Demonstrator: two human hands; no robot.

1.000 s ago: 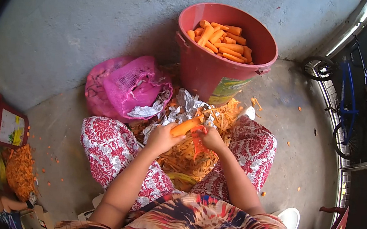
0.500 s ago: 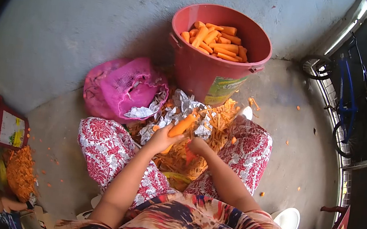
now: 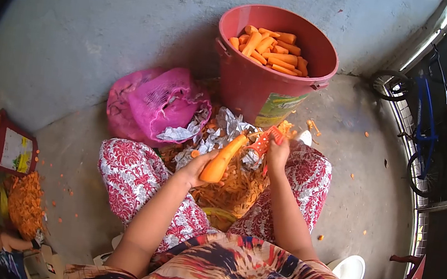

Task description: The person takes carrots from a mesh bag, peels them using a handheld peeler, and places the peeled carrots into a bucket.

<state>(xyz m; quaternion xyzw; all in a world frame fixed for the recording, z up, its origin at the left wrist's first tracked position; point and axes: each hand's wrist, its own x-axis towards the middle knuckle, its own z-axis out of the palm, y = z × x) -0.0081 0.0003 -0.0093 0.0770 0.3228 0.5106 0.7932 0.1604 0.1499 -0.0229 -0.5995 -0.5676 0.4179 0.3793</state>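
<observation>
Holding one carrot point(image 3: 223, 158) and one orange-red peeler point(image 3: 260, 142), two bare hands, placed by reference to the large bucket point(image 3: 243, 94).

Item: carrot, single, on the wearer's side of the large bucket, above the peelings point(image 3: 236, 194). Long axis slanting: thick end toward the wearer and to the left, narrow end pointing forward and right, toward the large bucket's base.

Item: left hand point(image 3: 196, 168), farther from the large bucket than the right. Fingers wrapped around the thick half of the carrot, narrow half standing free.

Item: right hand point(image 3: 277, 153), nearer the large bucket's base and nearer the carrot's narrow end. Fingers closed on the peeler, its perforated head turned left, just beside that end; contact cannot be told. From these fingers the carrot lies to the left and slightly wearerward.

Surroundings: carrots point(image 3: 278, 57), a quantity, inside the large bucket. Pink mesh bag point(image 3: 147, 102), left of it. Crumpled silvery wrapping point(image 3: 230, 121), before its base. Bicycle point(image 3: 431, 137), well to its right.
</observation>
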